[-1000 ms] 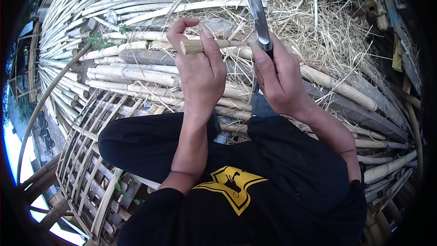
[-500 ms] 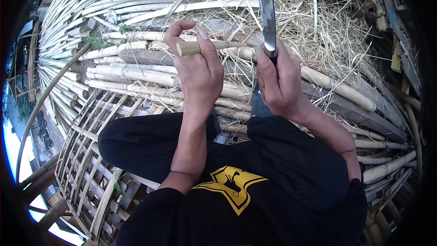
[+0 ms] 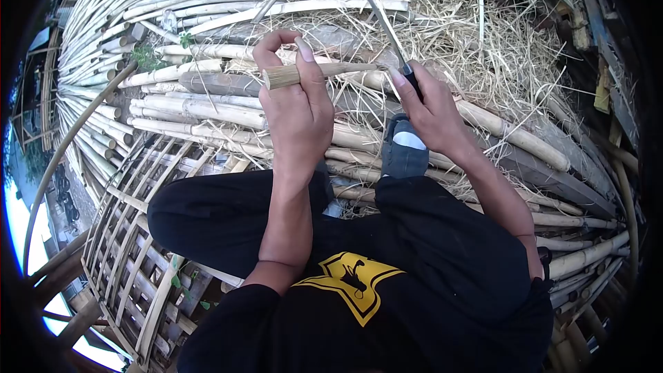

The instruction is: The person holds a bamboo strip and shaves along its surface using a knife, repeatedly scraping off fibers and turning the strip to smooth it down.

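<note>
In the head view, my left hand is closed round a tapered wooden peg. The thick cut end of the peg points left, and its thin end runs right toward my other hand. My right hand grips a knife by its black handle. The blade slants up and to the left, its base close to the peg's thin tip; whether they touch I cannot tell. Both hands are above a bed of bamboo poles, in front of my crossed legs.
Bamboo poles lie stacked across the ground and fan out at the left. Pale shavings cover the upper right. A woven bamboo lattice stands at lower left, beside my knee. My dark shoe rests below my right hand.
The knife has swung from nearly upright to slanting up-left, its blade now edge-on. My right hand has turned and shifted slightly. My left hand and the peg moved slightly left.
</note>
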Available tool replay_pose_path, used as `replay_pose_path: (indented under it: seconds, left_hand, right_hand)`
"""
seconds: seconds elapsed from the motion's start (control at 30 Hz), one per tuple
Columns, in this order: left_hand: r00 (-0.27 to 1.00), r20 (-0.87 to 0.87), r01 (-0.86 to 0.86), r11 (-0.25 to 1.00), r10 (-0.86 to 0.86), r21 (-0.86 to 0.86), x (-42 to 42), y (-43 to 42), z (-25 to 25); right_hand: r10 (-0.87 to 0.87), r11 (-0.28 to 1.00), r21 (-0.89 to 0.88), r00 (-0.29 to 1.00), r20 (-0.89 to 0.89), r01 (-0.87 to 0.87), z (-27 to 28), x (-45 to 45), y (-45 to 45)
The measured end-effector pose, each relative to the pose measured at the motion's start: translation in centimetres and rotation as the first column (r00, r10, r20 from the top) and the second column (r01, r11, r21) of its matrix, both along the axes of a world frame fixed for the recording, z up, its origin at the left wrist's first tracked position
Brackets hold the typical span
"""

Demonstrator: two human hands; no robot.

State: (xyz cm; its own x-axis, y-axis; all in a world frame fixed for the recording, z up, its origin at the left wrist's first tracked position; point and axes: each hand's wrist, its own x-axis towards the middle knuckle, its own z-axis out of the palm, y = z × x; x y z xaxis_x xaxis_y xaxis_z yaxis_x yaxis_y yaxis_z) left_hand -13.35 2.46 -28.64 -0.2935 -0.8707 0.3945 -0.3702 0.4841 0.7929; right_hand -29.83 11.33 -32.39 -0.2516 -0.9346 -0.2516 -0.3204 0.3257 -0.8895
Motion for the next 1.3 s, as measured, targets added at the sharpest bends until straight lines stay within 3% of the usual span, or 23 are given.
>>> replay_pose_path:
  seconds: [0.03, 0.1, 0.2, 0.3, 0.4, 0.5, 0.53, 0.67, 0.7, 0.77, 0.83, 0.9, 0.97, 1.03, 1.07, 1.1, 1.17, 1.23, 1.3]
  left_hand:
    - [0.999, -0.033, -0.005, 0.992, 0.01, 0.129, 0.1, -0.1, 0.4]
    - [0.999, 0.026, 0.018, 0.994, -0.021, 0.109, 0.3, -0.5, 0.3]
    - [0.983, -0.154, 0.138, 0.96, -0.102, 0.242, 0.8, -0.4, 0.0]
    - [0.966, -0.247, 0.149, 0.95, -0.08, 0.274, 0.5, 0.0, -0.3]
    - [0.965, -0.257, 0.126, 0.941, -0.044, 0.314, -0.1, 0.5, 0.2]
    - [0.965, -0.251, 0.014, 0.936, 0.08, 0.351, -0.5, 0.9, 0.4]
    - [0.966, -0.249, 0.017, 0.937, 0.076, 0.35, -0.6, 1.0, 0.3]
    - [0.942, -0.312, -0.003, 0.935, 0.121, 0.353, -0.5, 0.7, 0.3]
    - [0.932, -0.337, 0.005, 0.927, 0.131, 0.375, -0.4, 0.7, 0.4]
    - [0.933, -0.335, 0.005, 0.922, 0.135, 0.386, -0.6, 0.7, 0.6]
    - [0.948, -0.301, 0.015, 0.928, 0.105, 0.371, -0.9, 1.2, 0.8]
    - [0.958, -0.265, 0.0, 0.926, 0.109, 0.377, -0.8, 1.6, 0.8]
    - [0.965, -0.242, -0.005, 0.928, 0.102, 0.372, -1.0, 1.4, 0.9]
    - [0.952, -0.293, 0.029, 0.929, 0.086, 0.368, -0.7, 1.1, 0.8]
    - [0.946, -0.307, 0.03, 0.912, 0.107, 0.41, -0.9, 1.1, 1.0]
    - [0.945, -0.309, 0.031, 0.911, 0.108, 0.411, -1.0, 1.1, 1.0]
    - [0.947, -0.304, 0.022, 0.919, 0.107, 0.393, -1.1, 1.2, 1.0]
    - [0.952, -0.284, 0.013, 0.914, 0.112, 0.405, -1.1, 1.4, 1.1]
    - [0.954, -0.282, 0.019, 0.917, 0.103, 0.398, -1.2, 1.3, 1.2]
  right_hand:
    - [0.053, 0.997, -0.048, 0.998, -0.042, -0.055, 0.1, 0.4, 0.1]
    - [0.061, 0.998, -0.031, 0.998, 0.001, -0.061, -0.4, 0.8, 0.4]
    - [0.053, 0.999, -0.005, 0.998, 0.035, -0.053, -0.7, 1.3, 0.8]
    - [0.087, 0.996, -0.001, 0.995, 0.05, -0.087, 0.8, 1.6, 1.2]
    - [0.108, 0.984, -0.146, 0.994, 0.034, -0.102, 2.9, 2.3, 0.9]
    - [0.099, 0.979, -0.184, 0.994, 0.052, -0.088, 0.4, 3.8, 1.2]
    - [0.175, 0.977, -0.11, 0.982, -0.069, -0.182, -1.6, 4.1, 1.2]
    - [0.259, 0.966, 0.019, 0.964, -0.063, -0.259, -1.1, 3.0, 0.4]
    - [0.26, 0.966, 0.022, 0.964, -0.058, -0.259, -0.2, 3.0, 0.4]
    - [0.125, 0.982, -0.143, 0.992, -0.002, -0.124, 1.4, 3.1, 0.4]
    - [0.092, 0.985, -0.148, 0.995, 0.039, -0.086, 1.3, 3.6, 0.6]
    - [0.169, 0.966, -0.166, 0.968, -0.184, -0.2, -2.6, 4.7, 1.1]
    - [0.159, 0.978, -0.109, 0.972, -0.174, -0.179, -2.0, 4.2, 0.6]
    - [0.252, 0.963, 0.099, 0.968, -0.01, -0.249, 0.3, 3.0, 0.3]
    - [0.215, 0.976, -0.02, 0.976, -0.025, -0.216, 0.7, 3.1, 0.7]
    - [0.215, 0.976, -0.017, 0.976, -0.027, -0.216, 1.2, 3.3, 0.8]
    - [0.074, 0.945, -0.323, 0.997, 0.03, -0.061, 2.0, 4.0, 0.9]
    - [0.069, 0.933, -0.356, 0.997, 0.034, -0.053, -0.9, 4.6, 1.4]
    - [0.099, 0.966, -0.197, 0.947, -0.307, -0.165, -5.3, 4.4, 1.4]
